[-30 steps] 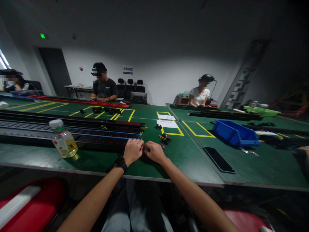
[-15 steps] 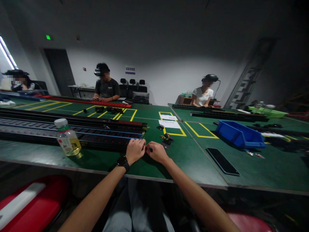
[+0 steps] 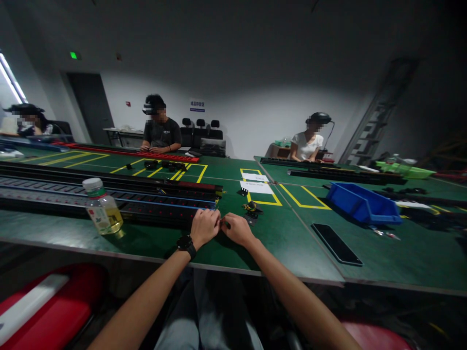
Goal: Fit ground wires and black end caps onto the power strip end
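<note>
At the right end of a long black rail assembly (image 3: 171,200) with red dots and a blue strip, my two hands meet. My left hand (image 3: 205,227), with a black watch on its wrist, is closed, its fingers curled at the rail's near end corner. My right hand (image 3: 236,228) is closed in a pinch close against the left fingertips. Whatever lies between the fingers is too small and hidden to name. Just beyond my right hand lie a small black part with yellow wires (image 3: 251,208) and a little black bracket (image 3: 242,191).
A drink bottle (image 3: 102,209) stands at the left by the rail. To the right lie a phone (image 3: 336,244) and a blue bin (image 3: 363,201). White paper labels (image 3: 255,187) and yellow tape mark the green table (image 3: 284,243). Several people sit across the table.
Almost nothing differs. My hands stay together at the rail's end, with at most a slight shift of the right fingers.
</note>
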Motion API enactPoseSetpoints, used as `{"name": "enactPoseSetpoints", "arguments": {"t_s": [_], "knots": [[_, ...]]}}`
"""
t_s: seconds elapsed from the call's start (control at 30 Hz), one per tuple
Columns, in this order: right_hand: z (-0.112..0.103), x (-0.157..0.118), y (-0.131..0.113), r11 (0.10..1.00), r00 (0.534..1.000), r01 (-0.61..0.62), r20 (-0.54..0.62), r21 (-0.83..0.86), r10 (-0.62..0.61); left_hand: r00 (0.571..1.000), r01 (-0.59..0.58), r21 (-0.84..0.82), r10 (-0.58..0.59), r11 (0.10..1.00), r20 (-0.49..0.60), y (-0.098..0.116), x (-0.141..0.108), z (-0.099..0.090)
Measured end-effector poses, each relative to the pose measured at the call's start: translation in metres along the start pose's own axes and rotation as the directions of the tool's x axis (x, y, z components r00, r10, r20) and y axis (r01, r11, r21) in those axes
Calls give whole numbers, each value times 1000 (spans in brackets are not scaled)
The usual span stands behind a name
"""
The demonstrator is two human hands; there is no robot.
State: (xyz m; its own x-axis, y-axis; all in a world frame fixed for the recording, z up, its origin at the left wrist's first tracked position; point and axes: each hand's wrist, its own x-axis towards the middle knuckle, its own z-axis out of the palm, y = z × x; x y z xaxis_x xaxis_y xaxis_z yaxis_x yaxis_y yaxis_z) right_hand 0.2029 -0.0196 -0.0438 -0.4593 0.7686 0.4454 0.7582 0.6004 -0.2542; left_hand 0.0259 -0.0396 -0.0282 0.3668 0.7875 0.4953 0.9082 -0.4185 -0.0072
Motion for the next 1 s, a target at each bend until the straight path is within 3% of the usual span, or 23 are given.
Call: {"name": "enactPoseSetpoints", "arguments": {"t_s": [0.3, 1.0], "knots": [[-3, 2, 0, 1000, 999, -16, -40, -8, 15, 1000, 8, 7, -8, 1000, -24, 0, -2, 0], [-3, 0, 0, 1000, 1000, -12, 24, -23, 12, 999, 21, 106, -18, 994, -32, 2, -2, -3]]}}
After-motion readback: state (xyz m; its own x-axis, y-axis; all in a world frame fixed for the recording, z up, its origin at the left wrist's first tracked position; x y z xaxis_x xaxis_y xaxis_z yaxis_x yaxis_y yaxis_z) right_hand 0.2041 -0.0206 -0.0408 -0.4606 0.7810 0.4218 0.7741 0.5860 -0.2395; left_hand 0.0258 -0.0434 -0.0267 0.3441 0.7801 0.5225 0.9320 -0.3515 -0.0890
